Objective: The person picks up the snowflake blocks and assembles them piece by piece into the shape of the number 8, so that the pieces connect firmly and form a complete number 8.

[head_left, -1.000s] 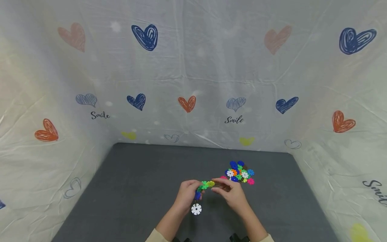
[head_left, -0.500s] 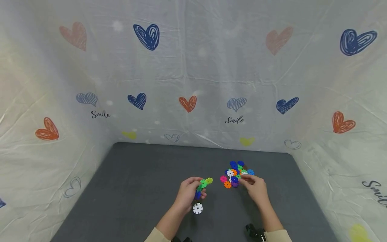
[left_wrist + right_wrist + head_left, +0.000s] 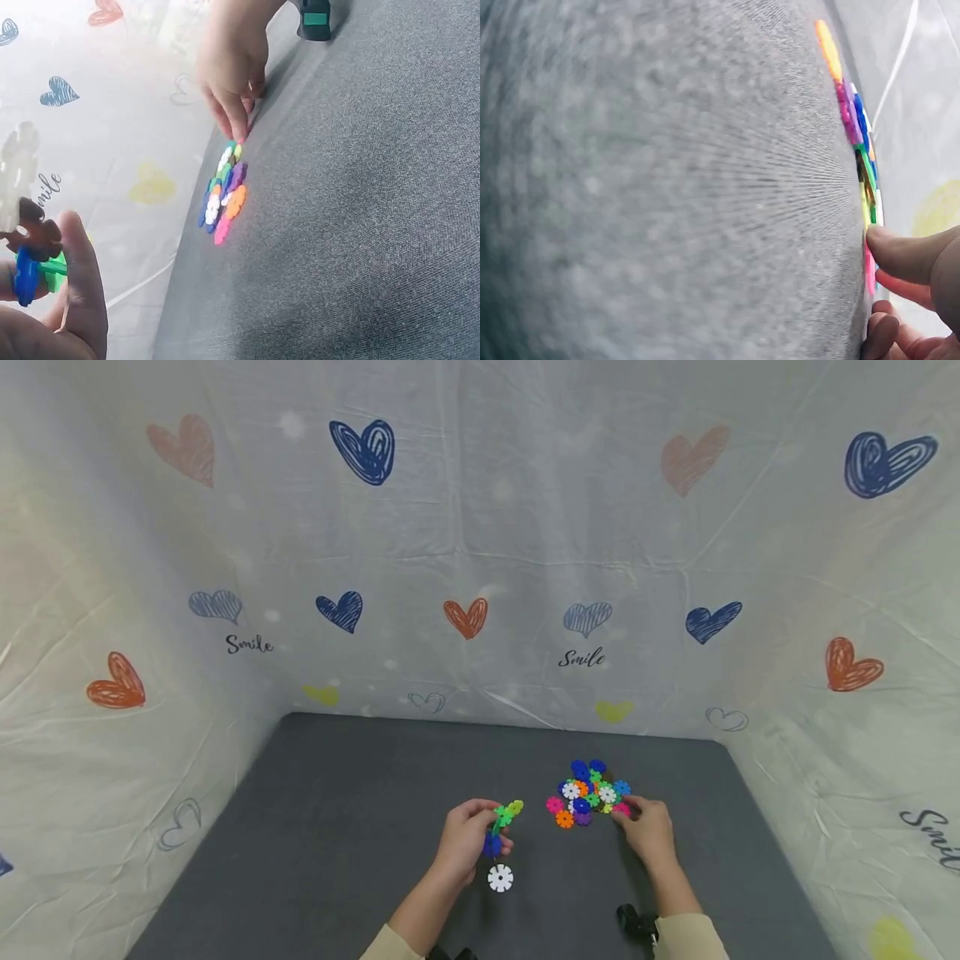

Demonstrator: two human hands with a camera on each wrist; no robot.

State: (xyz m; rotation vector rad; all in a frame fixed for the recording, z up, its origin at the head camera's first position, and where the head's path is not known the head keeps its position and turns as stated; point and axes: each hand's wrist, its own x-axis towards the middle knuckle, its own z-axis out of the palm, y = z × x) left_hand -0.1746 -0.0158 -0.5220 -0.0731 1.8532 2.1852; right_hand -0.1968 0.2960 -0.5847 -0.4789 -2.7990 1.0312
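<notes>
My left hand [image 3: 459,843] holds a chain of interlocking snowflake discs above the table. In it are a yellow disc [image 3: 516,807], green discs [image 3: 503,817], a blue disc [image 3: 492,845] and a white disc [image 3: 500,878] hanging lowest; a brown disc [image 3: 34,229] shows in the left wrist view. Fingers cover part of the chain. At the right edge of a loose disc pile [image 3: 572,791], my right hand [image 3: 651,832] pinches a pink disc [image 3: 869,271] between thumb and fingertip, low at the tabletop.
Blue, white, green, orange, purple and pink discs overlap in the pile. A grey cloth-covered table [image 3: 360,827] lies beneath, with a white heart-printed curtain [image 3: 510,527] round its back and sides. Black straps with cameras [image 3: 636,922] sit at the wrists.
My right hand has left the chain's yellow end and moved right, over the pile's front, to the pink disc at its right edge. The left hand stays nearly still, the chain tilting slightly.
</notes>
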